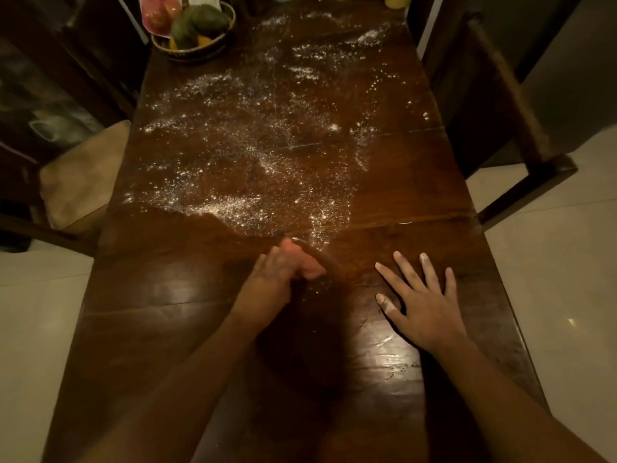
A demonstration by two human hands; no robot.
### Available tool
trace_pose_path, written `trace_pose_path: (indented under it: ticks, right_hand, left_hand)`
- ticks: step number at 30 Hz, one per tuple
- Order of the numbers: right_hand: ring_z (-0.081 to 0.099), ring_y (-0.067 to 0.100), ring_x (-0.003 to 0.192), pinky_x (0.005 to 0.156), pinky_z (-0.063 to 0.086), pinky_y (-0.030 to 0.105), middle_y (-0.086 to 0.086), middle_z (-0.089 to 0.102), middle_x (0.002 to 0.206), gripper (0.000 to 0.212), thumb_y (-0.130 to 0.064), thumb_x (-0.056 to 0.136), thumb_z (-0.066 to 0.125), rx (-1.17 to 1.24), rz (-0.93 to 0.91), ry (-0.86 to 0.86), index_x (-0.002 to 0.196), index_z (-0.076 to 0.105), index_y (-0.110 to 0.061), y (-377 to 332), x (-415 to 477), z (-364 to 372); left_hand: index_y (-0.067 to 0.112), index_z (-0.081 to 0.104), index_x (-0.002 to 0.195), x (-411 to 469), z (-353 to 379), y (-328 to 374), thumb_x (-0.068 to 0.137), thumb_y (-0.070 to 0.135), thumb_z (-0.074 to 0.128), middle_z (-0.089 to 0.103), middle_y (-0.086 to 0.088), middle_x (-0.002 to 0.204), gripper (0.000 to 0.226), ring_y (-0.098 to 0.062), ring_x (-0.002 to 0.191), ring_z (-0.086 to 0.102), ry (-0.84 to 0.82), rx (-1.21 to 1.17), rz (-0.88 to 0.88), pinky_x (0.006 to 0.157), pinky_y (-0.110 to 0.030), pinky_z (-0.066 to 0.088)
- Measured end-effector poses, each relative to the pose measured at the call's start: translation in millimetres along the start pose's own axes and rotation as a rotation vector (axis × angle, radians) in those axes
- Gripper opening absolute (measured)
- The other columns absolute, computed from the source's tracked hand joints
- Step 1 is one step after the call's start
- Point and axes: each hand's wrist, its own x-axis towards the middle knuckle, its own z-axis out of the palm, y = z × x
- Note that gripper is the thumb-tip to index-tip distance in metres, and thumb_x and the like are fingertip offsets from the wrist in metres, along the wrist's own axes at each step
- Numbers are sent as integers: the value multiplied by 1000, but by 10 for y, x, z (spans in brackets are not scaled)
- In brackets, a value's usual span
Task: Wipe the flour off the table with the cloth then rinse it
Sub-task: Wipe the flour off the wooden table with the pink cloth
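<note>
White flour (pixel 240 155) lies scattered over the middle and far part of the dark wooden table (pixel 160 295). My left hand (pixel 277 275) is blurred and closed around a small pinkish-orange cloth (pixel 309 264), pressed on the table at the near edge of the flour. Only a bit of the cloth shows past my fingers. My right hand (pixel 420 302) rests flat on the table to the right, fingers spread, with flour on the fingertips. The near part of the table looks free of flour and shiny.
A woven basket (pixel 197 50) with green and orange fruit stands at the far left corner, a pink packet (pixel 158 11) beside it. Chairs flank the table: a cushioned seat (pixel 76 182) on the left, a dark wooden frame (pixel 521 128) on the right. Pale tiled floor lies on both sides.
</note>
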Motion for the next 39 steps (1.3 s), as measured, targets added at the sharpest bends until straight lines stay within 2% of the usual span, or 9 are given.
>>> trace_pose_path:
  ticks: [6,9,15,22,27,30,32,35,39]
  right_hand:
    - [-13,30,154,120,-2,63,-15,-4,168,60,-73,97,19,-18,49,51,150,-6,-61,134,63,-6]
    - [-15,30,154,120,-6,63,-14,-7,168,59,-70,99,20,37,164,79,151,-6,-60,118,95,-3]
    - [-14,26,154,121,-3,61,-13,-4,168,53,-63,102,12,108,328,127,153,-2,-57,96,168,7]
    - [-12,21,155,122,-2,60,-14,1,168,54,-65,99,12,130,390,151,152,4,-59,105,225,-6]
    - [-13,22,155,121,-1,61,-13,-1,168,54,-63,99,13,95,379,152,152,3,-58,130,263,6]
    - [-14,22,155,121,-2,61,-13,-2,168,55,-62,99,14,89,377,142,153,4,-58,132,259,16]
    - [-14,23,155,121,-2,61,-12,-2,168,55,-62,99,14,76,375,137,153,3,-57,129,263,15]
    - [-14,22,154,121,-2,61,-10,0,168,56,-60,99,16,78,371,137,154,6,-55,132,269,0]
    - [-15,23,154,121,-3,61,-9,-3,168,58,-59,98,16,72,350,123,155,6,-53,145,283,3]
  left_hand:
    - [11,25,153,775,-68,386,94,-1,40,22,-12,161,62,-38,150,8,206,-56,-483,122,-52,10]
    - [16,31,150,968,70,824,91,-8,38,27,-8,160,65,-36,149,13,206,-70,-269,121,-53,18]
    - [33,17,155,927,120,621,88,-10,41,2,6,164,82,-21,151,-3,-52,-70,161,121,-37,-3]
    - [19,21,155,1488,-57,641,93,-7,36,14,-8,163,68,-35,150,6,192,-168,-365,122,-51,4]
    - [30,24,154,1480,177,1016,90,-10,35,7,3,164,76,-22,151,-6,-76,-254,318,124,-45,-4]
    - [35,36,147,1409,45,705,89,-7,45,17,13,159,72,-12,150,6,-130,-302,412,124,-39,2]
    - [43,52,133,1470,-34,357,85,-10,48,37,18,150,72,-9,144,31,-72,-329,316,121,-42,24]
    - [55,52,117,1693,-123,-9,90,-10,42,59,17,129,71,-9,117,60,132,-370,-27,91,-39,57]
    - [24,41,146,1897,1,528,88,-12,38,33,-2,158,68,-29,148,23,278,-216,-380,121,-49,22]
